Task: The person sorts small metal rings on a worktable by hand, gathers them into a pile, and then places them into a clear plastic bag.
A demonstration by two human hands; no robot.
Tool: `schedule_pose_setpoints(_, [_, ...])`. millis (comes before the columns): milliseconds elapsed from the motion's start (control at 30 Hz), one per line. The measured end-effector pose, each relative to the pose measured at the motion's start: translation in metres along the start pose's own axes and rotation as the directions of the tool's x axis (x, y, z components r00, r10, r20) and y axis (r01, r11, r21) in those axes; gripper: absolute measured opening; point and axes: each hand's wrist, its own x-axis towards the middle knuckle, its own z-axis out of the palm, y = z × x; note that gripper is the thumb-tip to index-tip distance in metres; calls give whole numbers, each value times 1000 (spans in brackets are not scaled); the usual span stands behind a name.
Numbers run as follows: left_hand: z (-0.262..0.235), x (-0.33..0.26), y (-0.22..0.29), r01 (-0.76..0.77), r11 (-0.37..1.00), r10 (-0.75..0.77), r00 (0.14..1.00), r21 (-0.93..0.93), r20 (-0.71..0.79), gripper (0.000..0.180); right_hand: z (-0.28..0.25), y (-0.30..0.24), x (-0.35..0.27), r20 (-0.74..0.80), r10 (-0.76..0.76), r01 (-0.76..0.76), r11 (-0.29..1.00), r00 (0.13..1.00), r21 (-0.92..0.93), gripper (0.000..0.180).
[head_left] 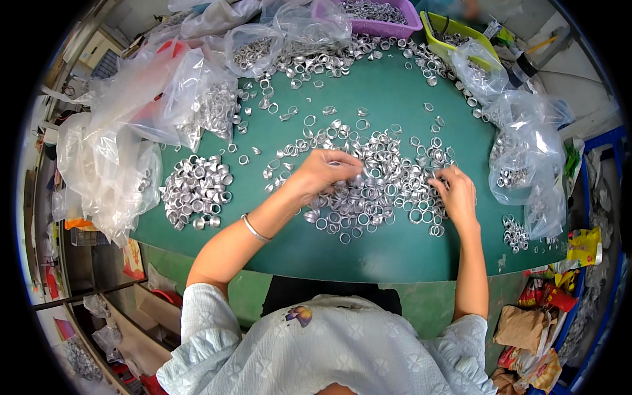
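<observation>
A large loose pile of silver metal rings (368, 197) lies spread on the green tabletop between my hands. Over the pile's left side reaches my left hand (327, 172), its thumb and fingers closed together at the tips. What those fingertips pinch, if anything, is too small to make out. My right hand (459, 192) is at the pile's right edge, fingers curled and thumb close to the index finger, next to several rings. Any ring in that grip is hidden. A separate heap of thicker silver rings (196, 189) sits left of my left forearm.
Clear plastic bags (125, 164) with rings line the table's left side; another bag (526, 158) lies at the right. A purple basket (395, 27) and a yellow-green basket (438, 43) stand at the back. A small ring cluster (515, 234) lies near the right front edge.
</observation>
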Motion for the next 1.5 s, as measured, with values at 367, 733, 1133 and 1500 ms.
schedule_pose_setpoints(367, [31, -10, -14, -428, 356, 584, 796, 831, 161, 21, -1, -34, -65, 106, -2, -2, 999, 994, 38, 18])
schedule_pose_setpoints(733, [31, -2, -15, -268, 418, 632, 772, 868, -66, 12, 3, -37, -81, 102, 35, -26, 996, 994, -90, 16])
schedule_pose_setpoints(1133, [4, -53, -61, 145, 540, 156, 951, -829, 268, 22, -50, 36, -107, -140, 496, -264, 655, 857, 708, 11])
schedule_pose_setpoints(1500, [15, -75, -75, 204, 352, 84, 965, -913, 248, 27, -113, 245, -83, -819, 257, -523, 850, 513, -60, 29])
